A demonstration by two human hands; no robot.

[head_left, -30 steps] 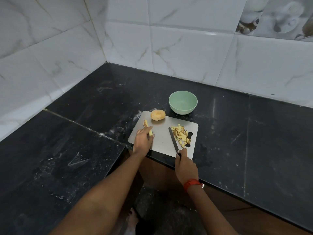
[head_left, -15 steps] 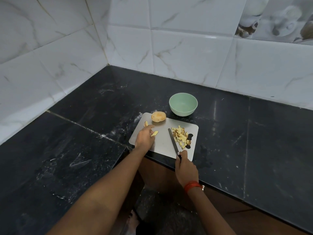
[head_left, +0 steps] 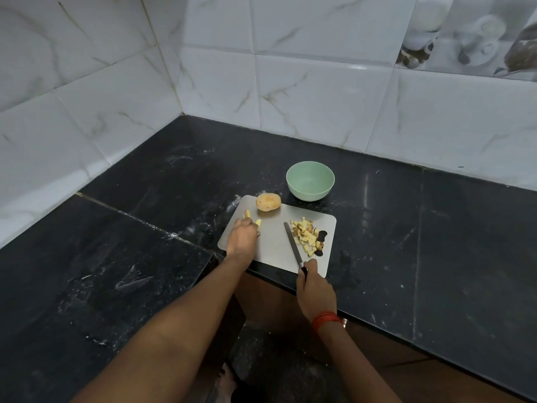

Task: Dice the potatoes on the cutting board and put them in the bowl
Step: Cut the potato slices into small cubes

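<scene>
A grey cutting board (head_left: 273, 248) lies at the counter's front edge. A whole potato (head_left: 268, 202) sits at its far left corner. My left hand (head_left: 241, 238) rests on the board's left side and holds potato strips (head_left: 258, 223) under its fingertips; another strip (head_left: 247, 213) pokes out beyond the fingers. A heap of diced potato (head_left: 305, 235) lies on the right side of the board. My right hand (head_left: 312, 286) grips the handle of a knife (head_left: 292, 246), whose blade lies on the board between the strips and the heap. The empty green bowl (head_left: 310, 180) stands just behind the board.
The black stone counter (head_left: 145, 228) runs into a corner of white tiled walls (head_left: 305, 97) at the back and left. Below the counter's front edge are a wooden cabinet front and a dark floor, with a foot (head_left: 225, 379) showing.
My left hand shifted the potato strips a little on the board's left side. The knife and my right hand have hardly moved.
</scene>
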